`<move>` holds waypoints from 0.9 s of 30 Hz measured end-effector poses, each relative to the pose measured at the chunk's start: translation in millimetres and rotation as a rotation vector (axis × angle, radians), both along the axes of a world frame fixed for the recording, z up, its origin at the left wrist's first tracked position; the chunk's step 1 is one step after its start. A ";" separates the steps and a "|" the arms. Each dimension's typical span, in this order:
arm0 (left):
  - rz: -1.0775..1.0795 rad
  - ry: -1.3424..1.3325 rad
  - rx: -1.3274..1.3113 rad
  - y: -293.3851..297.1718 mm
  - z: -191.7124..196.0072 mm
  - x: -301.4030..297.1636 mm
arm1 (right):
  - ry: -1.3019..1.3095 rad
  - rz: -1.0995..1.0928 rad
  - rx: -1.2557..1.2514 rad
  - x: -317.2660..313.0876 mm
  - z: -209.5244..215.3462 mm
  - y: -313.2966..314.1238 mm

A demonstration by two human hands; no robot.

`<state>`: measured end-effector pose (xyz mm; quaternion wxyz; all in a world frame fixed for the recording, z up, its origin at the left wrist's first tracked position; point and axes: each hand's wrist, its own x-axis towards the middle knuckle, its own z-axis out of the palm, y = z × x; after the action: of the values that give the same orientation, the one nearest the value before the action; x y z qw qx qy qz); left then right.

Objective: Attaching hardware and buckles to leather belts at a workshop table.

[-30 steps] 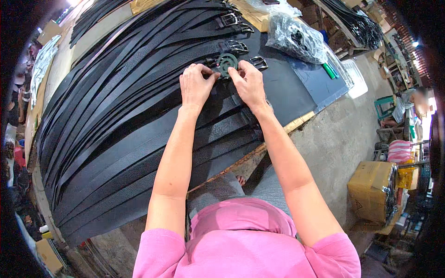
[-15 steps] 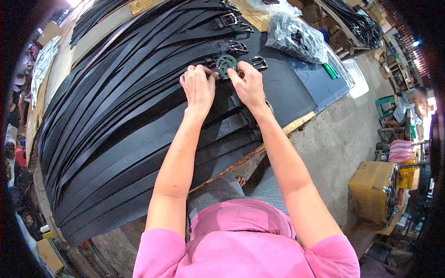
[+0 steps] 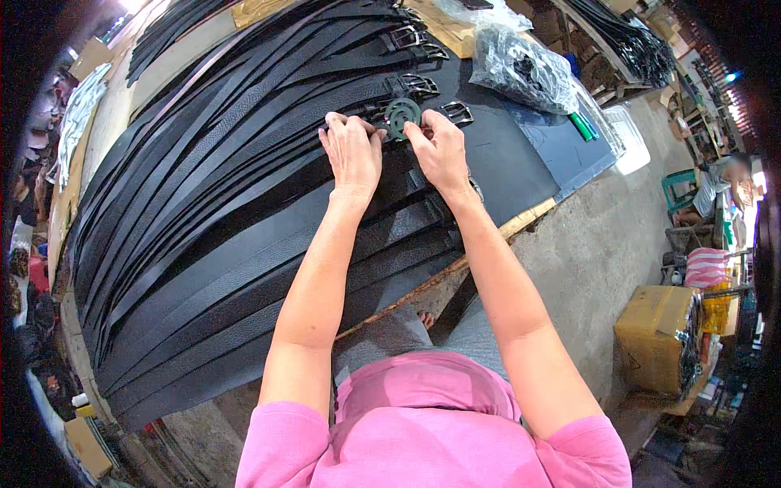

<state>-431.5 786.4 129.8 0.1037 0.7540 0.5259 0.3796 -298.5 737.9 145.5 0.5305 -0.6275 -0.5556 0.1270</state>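
Observation:
A round, dark green belt buckle point(image 3: 403, 116) with curved cut-outs sits between my hands, over the ends of the black leather belts point(image 3: 203, 171). My right hand point(image 3: 441, 156) pinches the buckle's right edge between thumb and finger. To its left, my left hand point(image 3: 355, 156) is closed at the strap end beside the buckle; its fingertips partly hide what they grip. Rectangular metal buckles point(image 3: 455, 113) lie close by, on belts just above and to the right of my hands.
Many belts fan across the table to the left. A clear plastic bag point(image 3: 525, 69) of dark parts lies at the far right, near a green marker-like tube point(image 3: 581, 126). On the floor at right stands a cardboard box point(image 3: 655, 337). Another person point(image 3: 716, 191) sits farther off.
The round buckle has turned slightly between my fingers. My hands and the whole view have shifted only a little.

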 end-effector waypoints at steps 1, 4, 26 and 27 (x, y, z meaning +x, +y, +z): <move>-0.003 -0.018 -0.018 -0.1 0.6 0.3 | 0.000 -0.002 0.000 0.1 -0.1 -0.3; -0.014 0.017 -0.059 -1.4 4.7 0.6 | 0.000 0.006 0.014 -0.4 1.5 -1.5; -0.085 -0.043 -0.167 16.6 -17.6 -11.4 | -0.064 0.040 -0.008 0.4 -1.7 3.4; -0.086 -0.043 -0.168 16.3 -18.3 -11.2 | -0.076 0.046 -0.007 0.6 -1.7 3.3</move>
<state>-442.7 802.7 111.5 0.1939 0.7563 0.5207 0.3454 -298.0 741.3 143.8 0.5037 -0.6208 -0.5893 0.1172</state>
